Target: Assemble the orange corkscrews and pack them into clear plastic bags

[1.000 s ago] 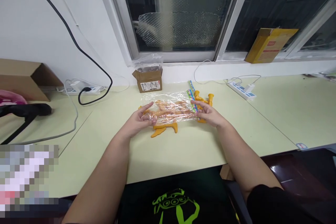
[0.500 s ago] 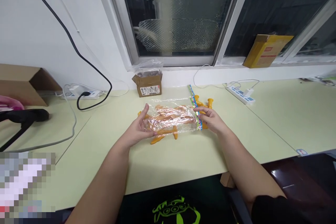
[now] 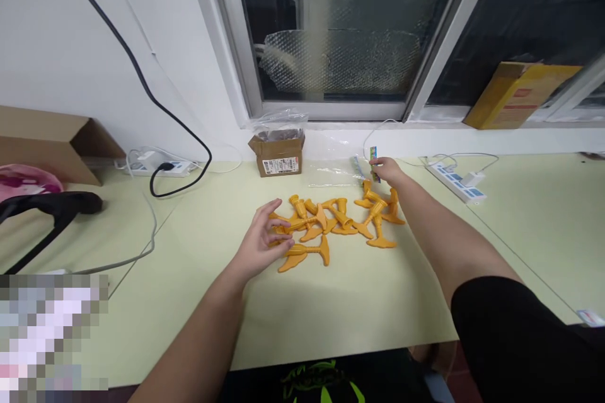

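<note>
- Left hand [image 3: 262, 239]: fingers parted at pieces [image 3: 343, 218], nearside of box [image 3: 280, 154]; grip cannot be told.
- Right hand [image 3: 388, 171]: pinching bag [image 3: 374, 154], right of box.
- Risk: bag (clear, slack), dragged low, could scatter pieces.

From head height, the view faces forward, down onto the table [image 3: 350, 308].

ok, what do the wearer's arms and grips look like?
Left grip and right grip are bare hands, no gloves or watch visible. Right arm wears a black sleeve, ending near the elbow; left arm is bare to the frame edge.
</note>
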Action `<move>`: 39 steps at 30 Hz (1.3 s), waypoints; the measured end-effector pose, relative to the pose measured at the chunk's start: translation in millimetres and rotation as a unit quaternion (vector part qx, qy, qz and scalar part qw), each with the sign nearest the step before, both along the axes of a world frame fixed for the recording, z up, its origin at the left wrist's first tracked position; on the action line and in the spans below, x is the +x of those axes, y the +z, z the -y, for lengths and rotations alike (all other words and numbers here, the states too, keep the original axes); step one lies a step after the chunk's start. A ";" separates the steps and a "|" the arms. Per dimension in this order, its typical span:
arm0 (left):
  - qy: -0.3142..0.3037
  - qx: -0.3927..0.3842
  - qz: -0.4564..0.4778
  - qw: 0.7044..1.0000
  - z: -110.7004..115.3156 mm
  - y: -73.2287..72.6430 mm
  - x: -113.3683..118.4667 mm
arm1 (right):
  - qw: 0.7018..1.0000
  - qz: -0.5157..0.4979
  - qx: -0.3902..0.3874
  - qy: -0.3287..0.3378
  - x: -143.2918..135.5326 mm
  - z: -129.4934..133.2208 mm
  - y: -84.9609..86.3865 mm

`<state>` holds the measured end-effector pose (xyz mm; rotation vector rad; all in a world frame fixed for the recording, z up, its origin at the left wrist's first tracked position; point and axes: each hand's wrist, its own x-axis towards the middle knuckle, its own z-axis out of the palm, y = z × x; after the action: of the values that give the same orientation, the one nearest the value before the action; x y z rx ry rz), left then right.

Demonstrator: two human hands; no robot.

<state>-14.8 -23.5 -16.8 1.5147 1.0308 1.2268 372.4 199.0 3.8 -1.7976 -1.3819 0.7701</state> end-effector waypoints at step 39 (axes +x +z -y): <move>0.028 0.103 -0.409 0.906 -21.7 -30.4 -0.4 | 0.973 0.207 -0.098 0.037 43.7 102.8 -39.1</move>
<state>-15.2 -1.8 -47.2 2.2641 1.5095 0.7278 416.1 96.2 -35.3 -2.1594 -1.6964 0.6054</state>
